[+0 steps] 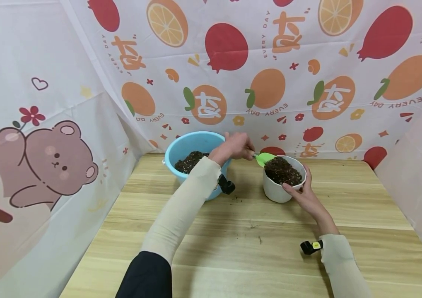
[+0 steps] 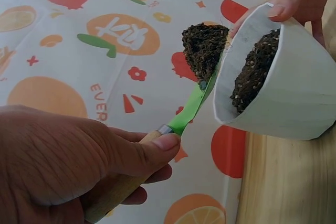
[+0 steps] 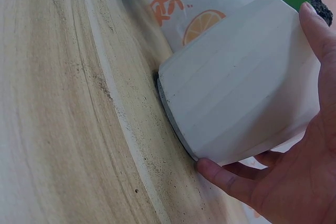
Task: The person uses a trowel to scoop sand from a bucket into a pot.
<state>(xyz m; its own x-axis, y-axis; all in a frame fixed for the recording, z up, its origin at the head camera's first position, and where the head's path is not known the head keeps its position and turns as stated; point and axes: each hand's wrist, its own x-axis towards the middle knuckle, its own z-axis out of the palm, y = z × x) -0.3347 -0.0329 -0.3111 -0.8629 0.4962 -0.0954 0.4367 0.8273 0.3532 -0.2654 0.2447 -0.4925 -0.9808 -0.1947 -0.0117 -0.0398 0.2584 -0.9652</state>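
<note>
The left hand (image 1: 234, 147) is reaching forward across the blue bucket (image 1: 184, 145), its forearm stretched out in a cream sleeve, and its fingers are curling tightly round the wooden handle of a green trowel (image 2: 190, 106). The thumb is pressing along the top of the handle just behind the metal collar. Beyond that grip the blade is rising toward the white pot (image 1: 280, 189), carrying a heap of dark soil (image 2: 203, 48) right at the pot's rim.

The right hand (image 1: 305, 193) is coming in from the near side with the wrist bent upward, cupping the white pot: the thumb is lying over the rim and the fingers are wrapping around the ribbed wall, clamping it. Inside that grasp the pot is sitting on the wooden table (image 1: 255, 244), already holding soil almost to the brim.

Just behind the left wrist the bucket is holding more soil. Crumbs are lying scattered on the boards between the two forearms.
</note>
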